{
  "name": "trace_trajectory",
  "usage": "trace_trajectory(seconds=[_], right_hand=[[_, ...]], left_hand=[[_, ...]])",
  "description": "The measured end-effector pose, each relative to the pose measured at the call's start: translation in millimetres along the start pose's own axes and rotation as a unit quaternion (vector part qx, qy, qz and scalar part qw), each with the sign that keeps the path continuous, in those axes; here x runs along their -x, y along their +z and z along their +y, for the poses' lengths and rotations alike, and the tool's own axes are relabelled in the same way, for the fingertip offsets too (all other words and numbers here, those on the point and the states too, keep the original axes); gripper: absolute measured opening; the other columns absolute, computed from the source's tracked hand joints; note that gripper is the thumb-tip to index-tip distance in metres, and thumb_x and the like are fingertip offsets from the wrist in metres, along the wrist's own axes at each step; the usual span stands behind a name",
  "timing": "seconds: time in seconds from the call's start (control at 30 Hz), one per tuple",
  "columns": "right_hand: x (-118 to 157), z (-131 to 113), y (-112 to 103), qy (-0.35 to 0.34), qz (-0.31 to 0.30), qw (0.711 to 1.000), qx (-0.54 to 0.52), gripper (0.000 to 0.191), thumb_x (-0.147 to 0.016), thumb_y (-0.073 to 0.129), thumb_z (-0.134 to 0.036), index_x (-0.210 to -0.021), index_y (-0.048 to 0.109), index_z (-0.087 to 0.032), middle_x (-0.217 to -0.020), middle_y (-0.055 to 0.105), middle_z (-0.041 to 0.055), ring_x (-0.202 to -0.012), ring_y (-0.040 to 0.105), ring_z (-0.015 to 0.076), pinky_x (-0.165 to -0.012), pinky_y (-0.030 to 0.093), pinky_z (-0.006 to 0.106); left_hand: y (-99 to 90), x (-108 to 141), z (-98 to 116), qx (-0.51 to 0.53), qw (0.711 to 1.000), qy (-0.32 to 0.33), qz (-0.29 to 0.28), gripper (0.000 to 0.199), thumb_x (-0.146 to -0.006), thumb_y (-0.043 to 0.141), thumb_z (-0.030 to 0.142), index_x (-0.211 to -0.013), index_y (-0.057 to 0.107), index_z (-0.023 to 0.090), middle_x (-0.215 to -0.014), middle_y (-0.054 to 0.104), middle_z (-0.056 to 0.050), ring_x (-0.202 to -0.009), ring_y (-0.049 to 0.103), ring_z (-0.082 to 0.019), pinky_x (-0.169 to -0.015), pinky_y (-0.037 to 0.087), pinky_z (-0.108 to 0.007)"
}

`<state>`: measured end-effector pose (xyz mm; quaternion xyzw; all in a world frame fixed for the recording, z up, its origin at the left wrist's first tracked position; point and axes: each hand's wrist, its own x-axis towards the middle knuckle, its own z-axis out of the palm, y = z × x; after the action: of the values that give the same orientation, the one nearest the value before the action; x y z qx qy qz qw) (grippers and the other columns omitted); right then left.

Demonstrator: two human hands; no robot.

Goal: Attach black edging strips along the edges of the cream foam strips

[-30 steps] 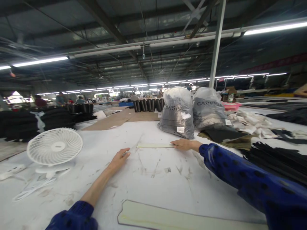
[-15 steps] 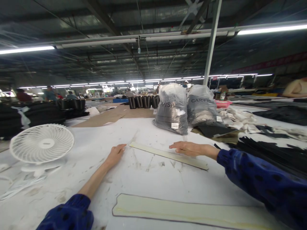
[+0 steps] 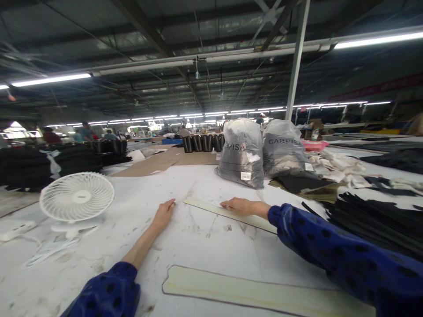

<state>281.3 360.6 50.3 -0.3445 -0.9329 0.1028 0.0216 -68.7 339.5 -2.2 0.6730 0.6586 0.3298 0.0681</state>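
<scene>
A long, narrow, pale green strip (image 3: 206,207) lies flat and slanted across the white tabletop in front of me. My right hand (image 3: 240,206) rests over its middle with the fingers stretched toward the left; whether the fingertips press on it I cannot tell. My right cuff hides the strip's right end. Just left of the strip's left tip, my left hand (image 3: 164,212) lies on the table, fingers extended and holding nothing visible. Nearer to me is a wider pale strip (image 3: 238,288) with a dark edge and a yellowish line; neither hand touches it.
A white fan (image 3: 77,197) stands at the left. Two filled plastic bags (image 3: 243,154) sit beyond my hands. Black fabric strips (image 3: 366,224) and white scraps (image 3: 343,169) are piled at the right. Black stacks (image 3: 49,163) lie at the far left.
My right hand has moved left along the narrow strip, and its cuff now covers the right end. My left hand stays near the left tip. The view has shifted slightly.
</scene>
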Motion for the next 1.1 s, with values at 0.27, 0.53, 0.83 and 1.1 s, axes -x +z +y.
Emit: trace_trajectory(seconds=[0.27, 0.53, 0.83, 1.1], right_hand=[[0, -13, 1, -0.057, -0.022, 0.998, 0.018, 0.046, -0.093, 0.036, -0.021, -0.136, 0.048, -0.026, -0.133, 0.055, 0.0087, -0.122, 0.05, 0.0242, -0.101, 0.04, 0.04], [48, -17, -31, -0.054, 0.017, 0.998, -0.026, 0.045, -0.089, 0.039, -0.019, -0.131, 0.053, -0.023, -0.132, 0.056, 0.0056, -0.123, 0.049, 0.0212, -0.103, 0.039, 0.035], [171, 34, -41, 0.218, -0.063, 0.973, -0.03, 0.031, -0.071, 0.058, -0.027, -0.096, 0.074, -0.017, -0.096, 0.073, 0.0066, -0.086, 0.066, 0.0217, -0.077, 0.049, 0.028], [175, 40, -14, 0.278, -0.022, 0.959, -0.044, 0.035, -0.06, 0.064, -0.03, -0.092, 0.07, -0.016, -0.092, 0.07, 0.0078, -0.082, 0.064, 0.0219, -0.071, 0.048, 0.028]], left_hand=[[-3.9, 0, 1, 0.015, 0.999, -0.028, 0.022, 0.049, -0.082, 0.034, 0.03, -0.119, 0.06, 0.011, -0.116, 0.067, -0.011, -0.113, 0.059, -0.023, -0.103, 0.042, -0.039], [-20.4, 1, 7, 0.027, 0.998, -0.043, -0.041, 0.043, -0.075, 0.043, 0.038, -0.099, 0.07, 0.015, -0.108, 0.071, -0.01, -0.104, 0.062, -0.024, -0.096, 0.046, -0.035], [-34.1, -1, 9, 0.004, 0.991, 0.016, -0.134, 0.052, -0.064, 0.049, 0.051, -0.093, 0.073, 0.016, -0.099, 0.071, -0.011, -0.094, 0.062, -0.028, -0.086, 0.047, -0.036], [-22.1, -1, 4, 0.012, 0.989, -0.007, -0.147, 0.03, -0.06, 0.052, 0.033, -0.078, 0.07, 0.018, -0.075, 0.068, -0.003, -0.077, 0.061, -0.02, -0.074, 0.048, -0.03]])
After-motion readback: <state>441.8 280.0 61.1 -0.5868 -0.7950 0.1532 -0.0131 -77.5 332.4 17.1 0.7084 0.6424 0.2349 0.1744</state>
